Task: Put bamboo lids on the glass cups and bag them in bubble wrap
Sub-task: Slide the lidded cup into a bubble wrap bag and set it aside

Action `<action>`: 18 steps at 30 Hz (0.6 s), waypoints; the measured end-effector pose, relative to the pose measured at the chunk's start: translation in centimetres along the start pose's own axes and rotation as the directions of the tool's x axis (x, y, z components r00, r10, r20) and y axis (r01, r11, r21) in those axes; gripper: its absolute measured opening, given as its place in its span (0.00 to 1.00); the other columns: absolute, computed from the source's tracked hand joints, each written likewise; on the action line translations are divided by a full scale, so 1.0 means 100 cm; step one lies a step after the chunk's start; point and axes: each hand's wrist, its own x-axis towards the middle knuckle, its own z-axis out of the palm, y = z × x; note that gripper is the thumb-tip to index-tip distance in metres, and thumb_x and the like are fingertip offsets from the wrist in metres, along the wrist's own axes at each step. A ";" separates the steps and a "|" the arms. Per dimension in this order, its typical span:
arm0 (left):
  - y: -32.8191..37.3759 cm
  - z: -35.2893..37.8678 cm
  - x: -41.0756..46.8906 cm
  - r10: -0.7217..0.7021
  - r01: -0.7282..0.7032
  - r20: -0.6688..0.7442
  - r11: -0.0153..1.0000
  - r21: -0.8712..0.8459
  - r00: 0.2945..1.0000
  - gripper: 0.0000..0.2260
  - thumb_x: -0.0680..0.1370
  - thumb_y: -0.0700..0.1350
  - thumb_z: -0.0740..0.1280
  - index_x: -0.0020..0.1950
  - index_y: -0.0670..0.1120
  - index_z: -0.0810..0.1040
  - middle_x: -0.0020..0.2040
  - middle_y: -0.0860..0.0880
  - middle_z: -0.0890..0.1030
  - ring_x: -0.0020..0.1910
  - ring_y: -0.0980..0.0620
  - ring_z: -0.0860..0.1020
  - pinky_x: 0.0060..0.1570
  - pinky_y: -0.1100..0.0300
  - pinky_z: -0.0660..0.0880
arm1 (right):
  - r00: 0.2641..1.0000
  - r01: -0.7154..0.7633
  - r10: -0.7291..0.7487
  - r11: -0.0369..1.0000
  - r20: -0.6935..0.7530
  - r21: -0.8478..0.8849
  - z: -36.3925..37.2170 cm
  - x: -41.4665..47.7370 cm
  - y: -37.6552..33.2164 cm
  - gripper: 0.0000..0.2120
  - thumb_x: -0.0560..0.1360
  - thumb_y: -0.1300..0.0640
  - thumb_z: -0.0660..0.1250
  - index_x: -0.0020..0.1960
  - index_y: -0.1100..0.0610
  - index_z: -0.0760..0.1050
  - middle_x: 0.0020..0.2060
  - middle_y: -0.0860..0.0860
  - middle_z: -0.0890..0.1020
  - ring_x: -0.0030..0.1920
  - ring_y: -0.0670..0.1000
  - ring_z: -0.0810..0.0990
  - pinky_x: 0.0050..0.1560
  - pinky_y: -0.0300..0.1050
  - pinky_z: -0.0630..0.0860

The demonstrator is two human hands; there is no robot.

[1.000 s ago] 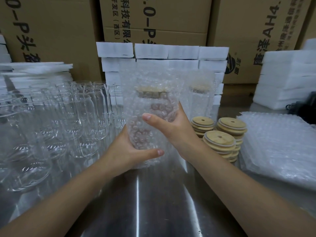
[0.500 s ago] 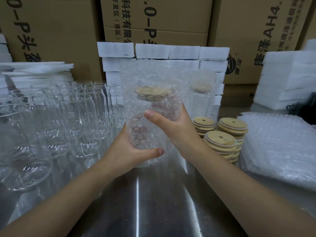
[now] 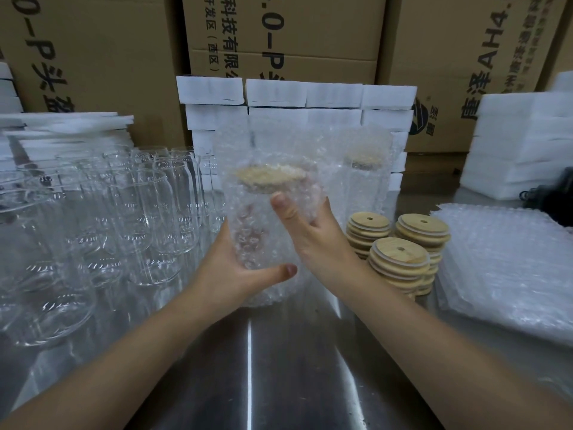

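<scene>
A glass cup with a bamboo lid sits inside a bubble wrap bag (image 3: 263, 212) held above the steel table (image 3: 294, 367). My left hand (image 3: 235, 274) grips the bag's lower part, thumb across the front. My right hand (image 3: 310, 231) grips its right side, thumb pressing just under the lid (image 3: 269, 176). The cup leans with its top toward me. A second bagged, lidded cup (image 3: 362, 178) stands behind to the right. Several bare glass cups (image 3: 124, 218) crowd the left. Three stacks of bamboo lids (image 3: 400, 259) stand to the right of my hands.
A pile of flat bubble wrap bags (image 3: 508, 268) lies at the right. White foam blocks (image 3: 297, 97) are stacked behind, more foam at far right (image 3: 521, 144) and far left (image 3: 62, 131). Cardboard boxes (image 3: 93, 51) form the back wall. A black object (image 3: 555, 197) sits at the right edge.
The bagged cup has tilted so its lid faces me more. The loose bag top has folded down over the lid. My right thumb has moved up toward the lid.
</scene>
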 end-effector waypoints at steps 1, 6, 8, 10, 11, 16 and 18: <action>0.001 0.001 0.001 0.021 -0.021 -0.006 1.000 -0.006 1.000 0.40 0.61 0.55 0.77 0.70 0.45 0.70 0.61 0.50 0.80 0.61 0.55 0.78 0.65 0.52 0.73 | 1.000 -0.005 0.005 0.999 -0.004 -0.052 0.002 -0.001 0.003 0.31 0.65 0.32 0.71 0.61 0.37 0.61 0.63 0.46 0.70 0.60 0.36 0.71 0.58 0.28 0.70; -0.010 0.004 0.009 0.027 -0.038 -0.079 0.989 -0.142 0.997 0.34 0.64 0.44 0.75 0.67 0.35 0.69 0.58 0.42 0.81 0.58 0.49 0.81 0.62 0.50 0.76 | 0.999 -0.036 0.024 0.941 -0.038 -0.336 0.021 -0.001 0.024 0.46 0.60 0.42 0.79 0.70 0.49 0.58 0.62 0.46 0.73 0.62 0.45 0.74 0.59 0.36 0.69; -0.014 0.003 0.008 0.035 -0.039 -0.033 0.990 -0.136 0.999 0.31 0.64 0.34 0.76 0.65 0.38 0.71 0.57 0.46 0.83 0.57 0.53 0.81 0.58 0.57 0.78 | 0.992 -0.075 0.034 0.935 -0.122 -0.347 0.020 0.000 0.028 0.47 0.58 0.40 0.78 0.69 0.49 0.59 0.61 0.46 0.76 0.60 0.46 0.77 0.58 0.38 0.72; -0.017 0.001 0.008 0.039 -0.039 -0.001 0.993 -0.116 0.999 0.31 0.64 0.35 0.78 0.64 0.48 0.72 0.55 0.59 0.83 0.54 0.62 0.81 0.51 0.70 0.76 | 0.978 -0.081 0.011 0.940 -0.207 -0.332 0.013 0.003 0.025 0.52 0.56 0.37 0.74 0.72 0.48 0.53 0.63 0.47 0.77 0.61 0.49 0.78 0.60 0.47 0.76; -0.018 0.001 0.007 0.036 -0.034 0.013 0.995 -0.089 0.999 0.32 0.63 0.41 0.78 0.63 0.55 0.71 0.55 0.64 0.82 0.54 0.67 0.79 0.49 0.73 0.74 | 0.968 -0.070 -0.014 0.945 -0.252 -0.320 0.007 0.006 0.021 0.55 0.55 0.35 0.73 0.74 0.47 0.50 0.65 0.48 0.76 0.62 0.50 0.78 0.60 0.51 0.76; -0.022 0.001 0.001 -0.116 0.079 0.167 0.974 0.214 0.979 0.41 0.66 0.56 0.77 0.65 0.77 0.52 0.55 0.79 0.67 0.56 0.81 0.67 0.52 0.78 0.67 | 0.892 -0.016 -0.111 0.960 -0.438 -0.278 -0.026 0.015 0.006 0.54 0.65 0.42 0.76 0.77 0.47 0.42 0.72 0.51 0.65 0.69 0.51 0.68 0.65 0.44 0.65; -0.024 0.000 -0.003 -0.152 0.046 0.280 0.935 0.352 0.948 0.36 0.70 0.56 0.75 0.65 0.76 0.54 0.58 0.81 0.66 0.57 0.79 0.68 0.53 0.80 0.65 | 0.887 0.002 -0.132 0.959 -0.442 -0.284 -0.029 0.016 0.002 0.50 0.66 0.45 0.75 0.75 0.44 0.43 0.69 0.52 0.64 0.67 0.53 0.69 0.65 0.52 0.69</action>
